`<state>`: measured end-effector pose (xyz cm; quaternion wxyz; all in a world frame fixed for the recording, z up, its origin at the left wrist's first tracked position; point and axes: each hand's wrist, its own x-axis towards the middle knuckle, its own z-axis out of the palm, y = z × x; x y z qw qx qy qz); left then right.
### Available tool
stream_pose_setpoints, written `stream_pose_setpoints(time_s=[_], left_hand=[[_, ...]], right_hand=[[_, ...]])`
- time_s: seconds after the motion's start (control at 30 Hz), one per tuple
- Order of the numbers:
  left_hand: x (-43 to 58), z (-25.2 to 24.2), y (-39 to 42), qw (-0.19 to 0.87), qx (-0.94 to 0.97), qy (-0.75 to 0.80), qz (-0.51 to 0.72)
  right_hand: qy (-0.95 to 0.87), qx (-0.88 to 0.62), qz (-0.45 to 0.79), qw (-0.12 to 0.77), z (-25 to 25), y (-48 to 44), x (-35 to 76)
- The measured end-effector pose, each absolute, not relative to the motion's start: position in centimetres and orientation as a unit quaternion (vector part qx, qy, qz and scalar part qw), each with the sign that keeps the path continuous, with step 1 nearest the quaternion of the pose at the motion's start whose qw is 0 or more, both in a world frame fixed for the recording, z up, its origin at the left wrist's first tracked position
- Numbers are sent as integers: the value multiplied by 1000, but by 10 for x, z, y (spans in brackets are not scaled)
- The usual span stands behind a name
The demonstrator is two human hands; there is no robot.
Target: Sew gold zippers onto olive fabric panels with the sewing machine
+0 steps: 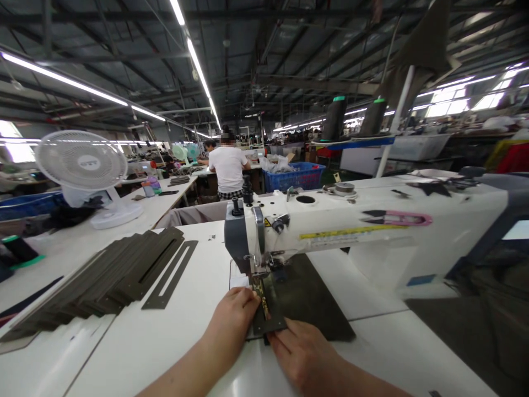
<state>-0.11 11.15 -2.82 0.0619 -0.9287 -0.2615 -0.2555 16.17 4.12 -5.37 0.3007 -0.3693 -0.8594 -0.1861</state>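
A dark olive fabric piece (308,298) lies flat on the bed of a white sewing machine (372,226), under the presser foot (259,274). A gold zipper strip (264,303) runs along its left edge. My left hand (233,325) rests beside the foot with curled fingers pressing the fabric's left edge. My right hand (303,353) lies on the near edge of the fabric, fingers stretched flat towards the zipper.
A fanned stack of dark slotted fabric strips (107,275) lies on the table at left. A white desk fan (82,165) stands behind it. Pink thread snips (397,219) rest on the machine arm. A person in a white shirt (228,168) sits ahead, near a blue crate (295,176).
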Motion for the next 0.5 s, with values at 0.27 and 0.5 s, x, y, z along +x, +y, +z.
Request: stream_pose_setpoints(time_s=[0.27,0.5], left_hand=[[-2,-26,114,10,-920,-292,-260],[-2,-18,101,-71,-908,-330,-247]], right_hand=[[-858,-378,-157,308,-51,52,162],[-809,-499,-28,310,-26,48,164]])
